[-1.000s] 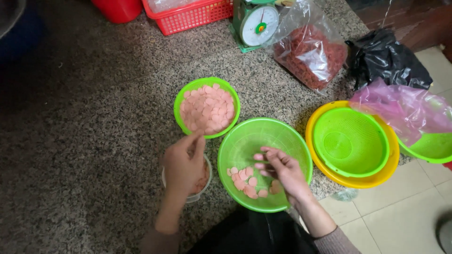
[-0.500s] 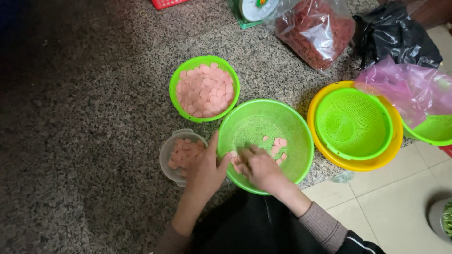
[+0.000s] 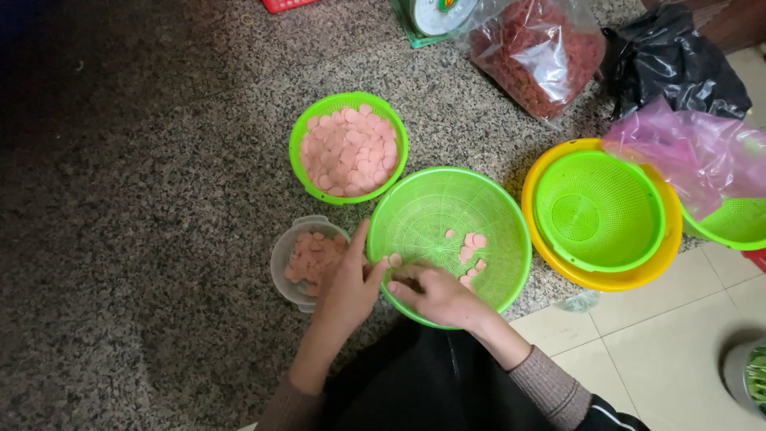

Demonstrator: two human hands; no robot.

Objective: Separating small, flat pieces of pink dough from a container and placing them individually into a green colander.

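Observation:
My left hand rests at the near left rim of a large green colander, between it and a clear plastic tub holding pink round slices. One pink slice sits at its fingertips. My right hand is inside the colander at its near edge, fingers curled over slices and touching the left fingers. A few loose slices lie on the colander's bottom. A smaller green colander full of pink slices stands just beyond.
To the right, a green colander sits nested in a yellow bowl, with a pink plastic bag beside it. Farther back lie a clear bag of red pieces, a black bag and a kitchen scale. A tiled floor lies at right.
My left hand has moved from over the clear tub to the big colander's rim. My right hand has drawn back to the colander's near edge, meeting the left.

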